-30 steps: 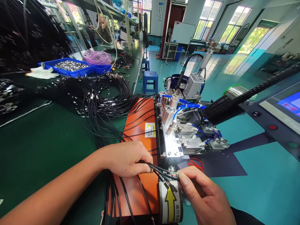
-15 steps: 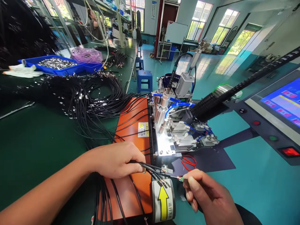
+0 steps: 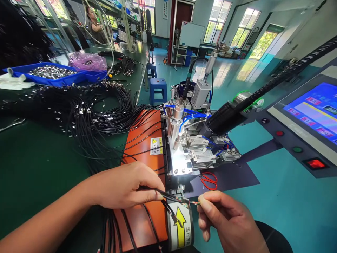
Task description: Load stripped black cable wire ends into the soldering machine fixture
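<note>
The left hand (image 3: 131, 188) hides the stretch of black cables (image 3: 168, 194) inside its grip; the right hand (image 3: 228, 219) covers the tip of a thin wire (image 3: 194, 202). The screen (image 3: 316, 110) runs past the right edge, the white glove (image 3: 15, 83) past the left. Metal bits (image 3: 52, 72) are too small to tell apart.

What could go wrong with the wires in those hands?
The thin coloured wires pinched by the right hand might bend or snap if pulled hard. The black cables in the left hand could slip and tangle with the loose cables lying across the orange cover.
</note>
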`<state>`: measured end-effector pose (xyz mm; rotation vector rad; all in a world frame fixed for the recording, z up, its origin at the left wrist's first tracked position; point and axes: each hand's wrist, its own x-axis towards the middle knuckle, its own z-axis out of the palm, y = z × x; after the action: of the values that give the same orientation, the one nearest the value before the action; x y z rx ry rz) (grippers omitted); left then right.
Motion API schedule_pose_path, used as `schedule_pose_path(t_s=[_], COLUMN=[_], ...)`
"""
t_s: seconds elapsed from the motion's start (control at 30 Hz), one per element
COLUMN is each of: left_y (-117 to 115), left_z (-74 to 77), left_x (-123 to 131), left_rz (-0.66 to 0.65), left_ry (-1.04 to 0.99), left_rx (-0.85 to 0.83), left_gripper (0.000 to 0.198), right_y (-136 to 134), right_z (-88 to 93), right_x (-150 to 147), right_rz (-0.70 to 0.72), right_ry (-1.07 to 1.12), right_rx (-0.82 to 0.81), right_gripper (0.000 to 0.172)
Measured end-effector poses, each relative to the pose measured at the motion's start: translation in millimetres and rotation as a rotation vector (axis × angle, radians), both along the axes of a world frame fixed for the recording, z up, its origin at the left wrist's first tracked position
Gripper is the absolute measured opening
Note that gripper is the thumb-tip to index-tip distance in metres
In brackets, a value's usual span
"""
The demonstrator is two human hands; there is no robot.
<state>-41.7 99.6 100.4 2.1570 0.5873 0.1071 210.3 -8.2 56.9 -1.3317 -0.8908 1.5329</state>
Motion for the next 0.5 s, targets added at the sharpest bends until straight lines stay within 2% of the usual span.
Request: schedule_pose_path(t_s=[0.17,0.5], left_y=[0.7,2.6], left_z=[-2.0,-3.5], left_x=[-1.1,-0.2], left_rz=[-0.041,-0.061], left_ry=[0.054,0.012], left_rx=[0.004,0.023], left_gripper=[0.019,0.020], right_y=[-4.2,-8.1], right_z=[-7.4,-6.1], right_x=[6.5,8.8], right_rz=[0.070,0.076], right_ry=[-0.021,-0.091], right_rx=[0.079,0.110], right_gripper=[0.021,0.016])
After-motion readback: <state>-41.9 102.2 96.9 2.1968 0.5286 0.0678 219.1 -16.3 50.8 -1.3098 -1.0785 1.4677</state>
